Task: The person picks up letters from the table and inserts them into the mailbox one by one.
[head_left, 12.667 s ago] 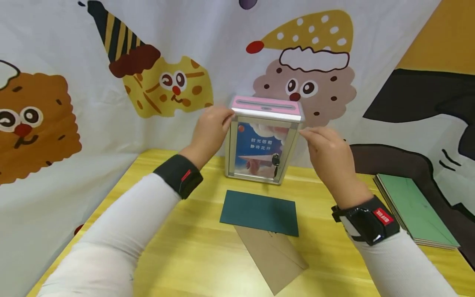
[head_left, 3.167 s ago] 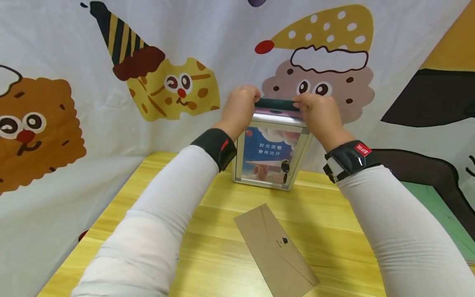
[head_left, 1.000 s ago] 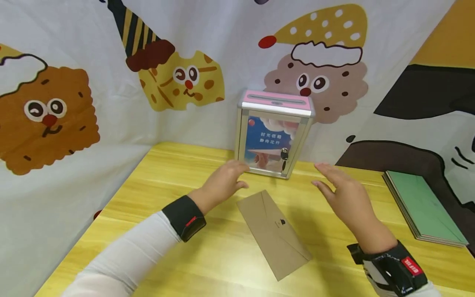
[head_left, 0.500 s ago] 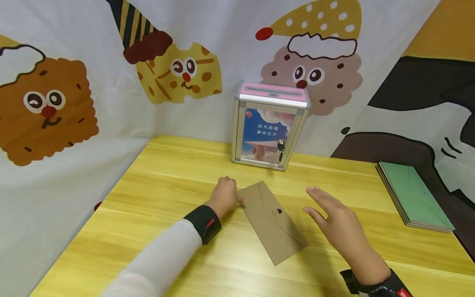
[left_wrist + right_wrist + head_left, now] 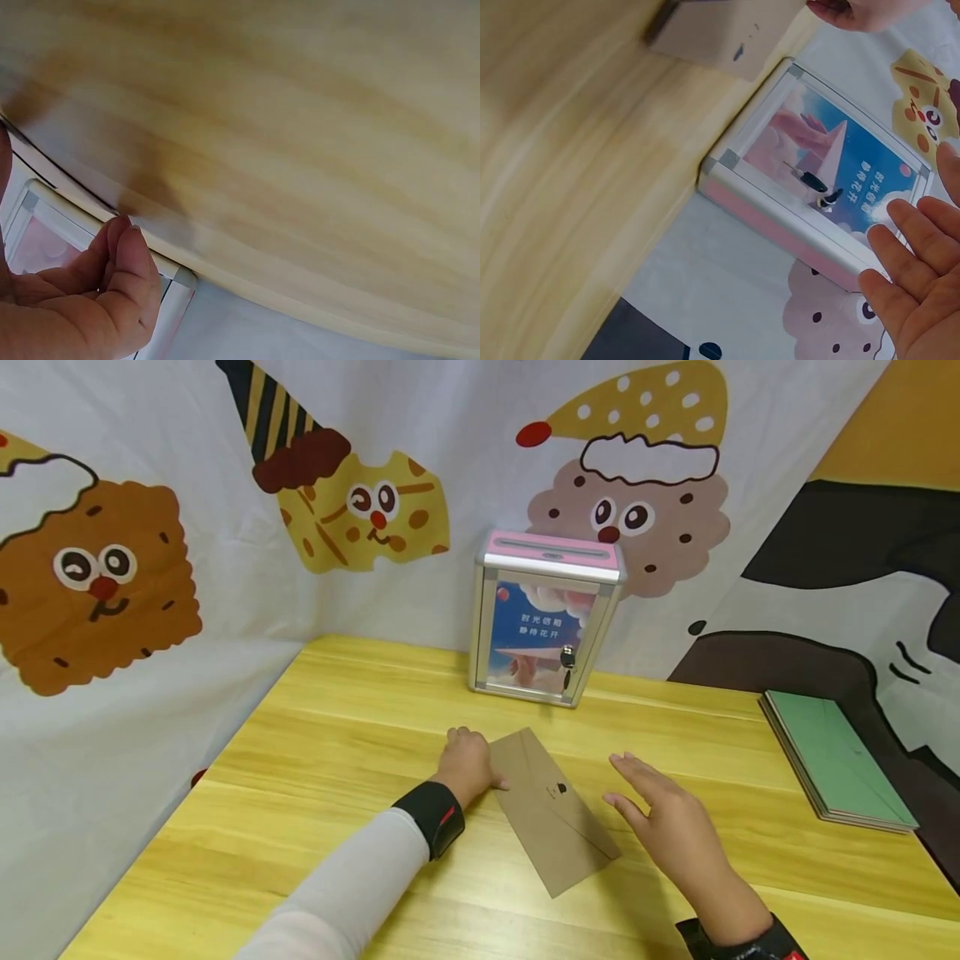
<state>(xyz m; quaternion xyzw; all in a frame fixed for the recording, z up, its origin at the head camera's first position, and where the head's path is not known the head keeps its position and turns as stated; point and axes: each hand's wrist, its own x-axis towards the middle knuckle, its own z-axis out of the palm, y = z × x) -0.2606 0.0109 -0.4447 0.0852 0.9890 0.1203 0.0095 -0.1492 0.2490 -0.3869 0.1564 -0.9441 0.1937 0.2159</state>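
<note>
A brown kraft envelope (image 5: 551, 822), with a small dark print on its flap, lies slanted over the table. At its upper left edge my left hand (image 5: 467, 767) pinches it, thumb on the near side. In the left wrist view the left fingers (image 5: 124, 259) meet at the envelope's thin edge. My right hand (image 5: 667, 818) hovers to the right of the envelope, fingers extended and thumb apart, holding nothing. Behind stands an upright box (image 5: 546, 618) with a slotted pink top, silver frame, clear front and a lock with a key.
A stack of green envelopes or folders (image 5: 843, 760) lies at the table's right. The yellow wood-grain table (image 5: 322, 735) ends at a cartoon-print cloth (image 5: 390, 610) behind the box.
Earlier both hands held a dark green envelope at the box's slot; it is out of sight now. The hands have come down, and the left has taken hold of the kraft envelope.
</note>
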